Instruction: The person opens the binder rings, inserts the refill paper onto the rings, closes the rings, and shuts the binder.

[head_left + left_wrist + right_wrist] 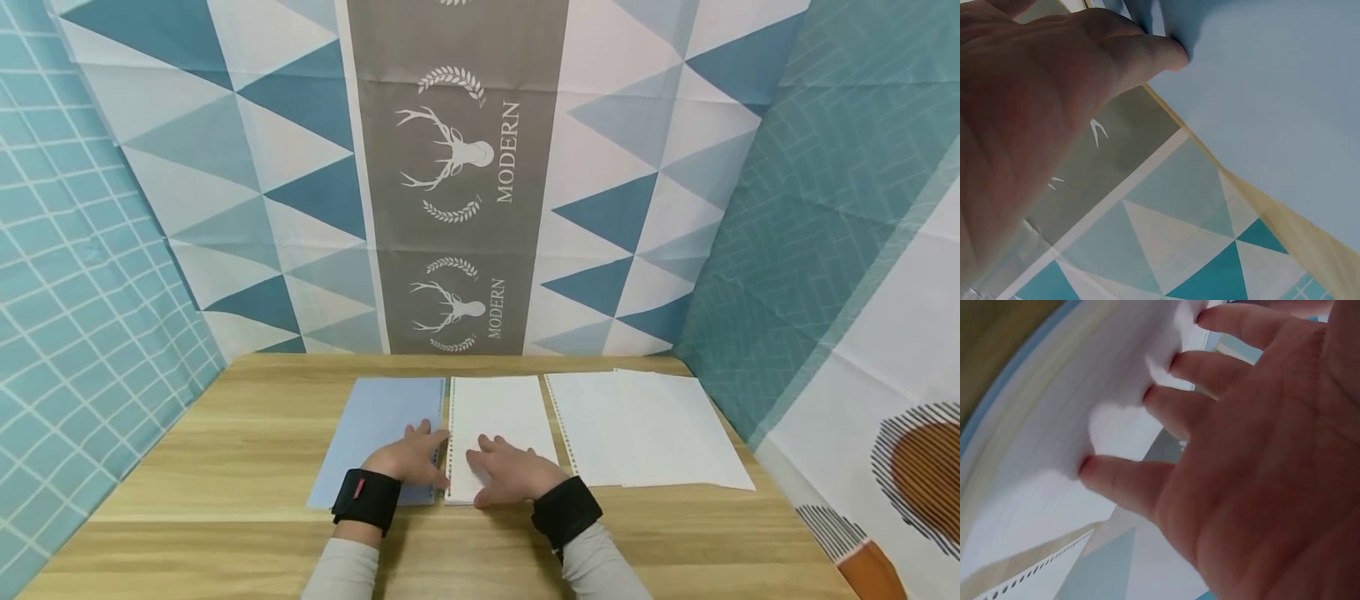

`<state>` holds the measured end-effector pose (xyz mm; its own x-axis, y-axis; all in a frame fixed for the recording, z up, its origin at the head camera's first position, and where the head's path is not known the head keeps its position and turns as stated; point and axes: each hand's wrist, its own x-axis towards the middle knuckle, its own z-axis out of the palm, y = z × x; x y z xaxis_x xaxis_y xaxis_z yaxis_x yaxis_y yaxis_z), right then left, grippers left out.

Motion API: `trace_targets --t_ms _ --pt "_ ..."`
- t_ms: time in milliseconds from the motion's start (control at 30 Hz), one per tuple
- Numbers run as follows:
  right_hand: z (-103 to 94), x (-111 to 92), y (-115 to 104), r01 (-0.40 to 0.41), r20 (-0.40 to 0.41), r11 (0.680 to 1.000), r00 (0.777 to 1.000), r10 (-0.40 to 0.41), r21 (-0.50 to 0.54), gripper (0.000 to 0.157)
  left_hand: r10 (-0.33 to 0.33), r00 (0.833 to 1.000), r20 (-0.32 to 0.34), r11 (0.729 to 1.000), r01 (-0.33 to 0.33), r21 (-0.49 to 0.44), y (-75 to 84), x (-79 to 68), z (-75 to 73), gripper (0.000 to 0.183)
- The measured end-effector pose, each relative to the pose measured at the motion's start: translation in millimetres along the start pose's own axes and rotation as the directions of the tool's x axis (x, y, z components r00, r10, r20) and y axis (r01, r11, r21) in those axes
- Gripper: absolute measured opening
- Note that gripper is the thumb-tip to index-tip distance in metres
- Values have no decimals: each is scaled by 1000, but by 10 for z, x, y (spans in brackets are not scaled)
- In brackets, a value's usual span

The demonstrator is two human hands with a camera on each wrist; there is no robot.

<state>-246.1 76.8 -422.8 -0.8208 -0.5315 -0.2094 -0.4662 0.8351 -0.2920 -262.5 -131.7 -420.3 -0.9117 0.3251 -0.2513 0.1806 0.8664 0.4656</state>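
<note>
A pale blue punched cover sheet (pixel 393 404) lies at the left, with holes down its right edge. Beside it is a stack of white loose-leaf paper (pixel 498 404), punched along its left edge. My left hand (pixel 405 458) rests over the blue sheet's right side, fingers spread toward the gap between the two; in the left wrist view its thumb (pixel 1169 55) lies on the blue surface. With fingers spread, my right hand (pixel 517 473) touches the white stack near its lower end. In the right wrist view, its fingertips (pixel 1088 469) press on the top page.
More white punched sheets (pixel 660 425) lie overlapping on the right of the wooden table (pixel 225 442). A patterned cloth backdrop (pixel 457 208) rises at the table's back edge, with further cloths along both sides. Black bands (pixel 367 500) circle both wrists.
</note>
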Motion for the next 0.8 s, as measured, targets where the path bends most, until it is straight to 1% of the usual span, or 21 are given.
trace_targets --t_ms 133,267,333,367,433,500,567,633,733,800 --pt "-33 -26 112 0 17 998 1000 -1 68 72 -11 1000 1 1000 11 -9 -5 -9 10 83" --pt "-135 -107 251 -16 9 986 1000 15 165 70 -7 1000 -21 999 7 43 21 -15 14 78" --pt "-210 -181 335 -23 -19 975 999 28 223 69 9 999 -35 998 -7 66 60 -28 12 74" --pt "-257 -225 375 -36 -41 968 998 47 247 69 22 999 -44 997 -19 73 87 -41 6 72" --pt "-361 -328 450 -57 -92 961 992 85 272 69 48 997 -64 997 -44 64 145 -64 -8 69" --pt "-468 -434 504 -75 -151 957 981 122 282 68 74 993 -89 996 -69 55 204 -93 -32 66" --pt "-579 -531 526 -91 -210 957 966 152 275 68 106 987 -124 994 -100 50 262 -124 -60 64" --pt "-682 -608 523 -91 -264 963 951 160 255 69 142 976 -163 989 -135 54 324 -155 -98 63" --pt "-798 -694 484 -89 -332 968 929 165 234 72 212 953 -217 976 -194 100 430 -200 -155 63" --pt "-846 -736 451 -92 -369 972 914 169 218 74 248 937 -244 966 -219 138 510 -242 -191 64"
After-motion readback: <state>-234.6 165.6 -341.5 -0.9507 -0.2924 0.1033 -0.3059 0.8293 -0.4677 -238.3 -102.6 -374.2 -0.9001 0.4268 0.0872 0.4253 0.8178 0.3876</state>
